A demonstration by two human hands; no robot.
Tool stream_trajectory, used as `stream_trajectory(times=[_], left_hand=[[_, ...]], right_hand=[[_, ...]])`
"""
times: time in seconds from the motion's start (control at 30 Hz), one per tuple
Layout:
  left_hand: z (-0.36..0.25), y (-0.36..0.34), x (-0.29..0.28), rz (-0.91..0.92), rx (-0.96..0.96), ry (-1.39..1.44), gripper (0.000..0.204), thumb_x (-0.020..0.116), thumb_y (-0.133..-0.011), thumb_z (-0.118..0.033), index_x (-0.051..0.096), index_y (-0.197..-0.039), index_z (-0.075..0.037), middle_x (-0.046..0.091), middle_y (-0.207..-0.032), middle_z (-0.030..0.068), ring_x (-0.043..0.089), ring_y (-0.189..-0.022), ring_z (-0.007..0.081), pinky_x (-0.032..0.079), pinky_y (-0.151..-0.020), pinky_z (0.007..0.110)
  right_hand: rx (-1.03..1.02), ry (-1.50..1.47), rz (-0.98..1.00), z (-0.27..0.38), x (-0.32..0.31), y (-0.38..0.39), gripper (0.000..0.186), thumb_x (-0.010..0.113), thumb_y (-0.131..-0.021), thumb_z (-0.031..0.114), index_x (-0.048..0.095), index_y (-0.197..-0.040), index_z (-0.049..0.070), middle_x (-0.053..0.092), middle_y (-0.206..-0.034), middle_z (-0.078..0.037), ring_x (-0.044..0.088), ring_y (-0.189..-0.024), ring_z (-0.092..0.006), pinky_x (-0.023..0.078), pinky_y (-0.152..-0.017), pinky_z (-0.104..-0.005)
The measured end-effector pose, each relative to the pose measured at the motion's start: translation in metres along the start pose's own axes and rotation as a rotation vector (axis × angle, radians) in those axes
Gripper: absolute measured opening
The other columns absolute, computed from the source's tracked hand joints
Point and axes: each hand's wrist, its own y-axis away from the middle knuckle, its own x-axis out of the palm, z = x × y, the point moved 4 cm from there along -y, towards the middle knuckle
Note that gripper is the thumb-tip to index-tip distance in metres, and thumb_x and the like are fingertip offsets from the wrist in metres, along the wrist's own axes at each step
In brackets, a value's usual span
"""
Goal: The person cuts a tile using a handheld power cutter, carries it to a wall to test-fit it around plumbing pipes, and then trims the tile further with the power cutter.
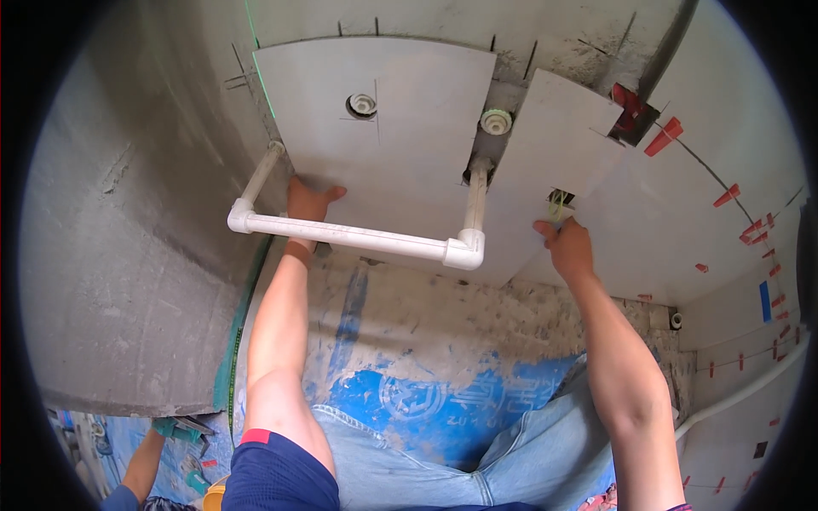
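Observation:
A large light-grey wall tile point(409, 94) with a round pipe opening stands against the wall before me. My left hand point(308, 203) reaches behind a white plastic pipe point(349, 234) and lies against the tile's lower left part, thumb stretched out to the right. Its other fingers show only partly. To the right is a narrower tile point(554, 128) with a small square cutout. Thin yellow-green wires point(557, 204) hang out of that cutout. Just below it, my right hand point(571, 249) pinches at the wires' lower end, thumb and forefinger close together.
The U-shaped pipe juts out from the wall. A second pipe fitting point(496, 122) sits in the gap between tiles. Red wedges point(665, 136) line the joints at right. Blue sheeting point(409, 400) covers the dusty floor. Another person's gloved hand point(175, 428) shows at lower left.

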Motion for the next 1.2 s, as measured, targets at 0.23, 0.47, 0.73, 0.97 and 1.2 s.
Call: stream_trajectory(times=[0.23,0.47,0.73,0.97,1.2], left_hand=[[-0.019,0.011,0.005,-0.006,0.012,0.058,0.079,0.089,-0.056,-0.025,0.049,-0.115,0.01,0.06,-0.114,0.0268,0.057,-0.107,0.0398,0.046,-0.092,0.04],[-0.005,0.005,0.006,-0.043,-0.031,-0.012,0.083,0.089,-0.055,-0.029,0.05,-0.117,0.01,0.059,-0.116,0.0273,0.056,-0.109,0.0397,0.044,-0.094,0.04],[-0.005,0.001,0.008,-0.062,0.026,-0.085,0.082,0.089,-0.055,-0.031,0.052,-0.115,0.011,0.061,-0.112,0.0256,0.057,-0.105,0.0375,0.044,-0.091,0.04],[0.01,-0.005,0.002,-0.028,0.024,-0.115,0.089,0.086,-0.057,-0.041,0.049,-0.118,0.012,0.058,-0.116,0.0277,0.055,-0.109,0.0394,0.042,-0.096,0.04],[0.005,0.001,0.006,-0.035,0.03,-0.152,0.086,0.087,-0.058,-0.04,0.049,-0.118,0.009,0.059,-0.114,0.0245,0.054,-0.109,0.0378,0.041,-0.095,0.039]], right_hand=[[-0.1,-0.041,-0.052,-0.011,0.0,-0.015,0.058,0.07,-0.082,0.047,0.058,-0.088,-0.01,0.063,-0.072,-0.025,0.063,-0.071,-0.0411,0.05,-0.063,-0.0468],[-0.129,0.067,-0.099,-0.01,0.002,-0.018,0.047,0.07,-0.084,0.039,0.06,-0.08,-0.006,0.065,-0.062,-0.015,0.066,-0.06,-0.027,0.051,-0.059,-0.0379],[-0.026,0.241,-0.056,-0.01,0.004,-0.029,0.046,0.059,-0.09,0.04,0.06,-0.088,-0.006,0.067,-0.087,-0.025,0.065,-0.081,-0.0417,0.053,-0.072,-0.0473],[-0.07,0.246,-0.087,0.0,-0.002,-0.022,0.021,0.055,-0.089,0.02,0.062,-0.087,0.0,0.068,-0.084,-0.021,0.067,-0.079,-0.0384,0.055,-0.069,-0.0448],[-0.048,0.248,-0.095,-0.007,-0.003,-0.019,0.013,0.055,-0.084,0.011,0.066,-0.081,0.004,0.068,-0.083,-0.017,0.068,-0.077,-0.0343,0.055,-0.066,-0.0427]])
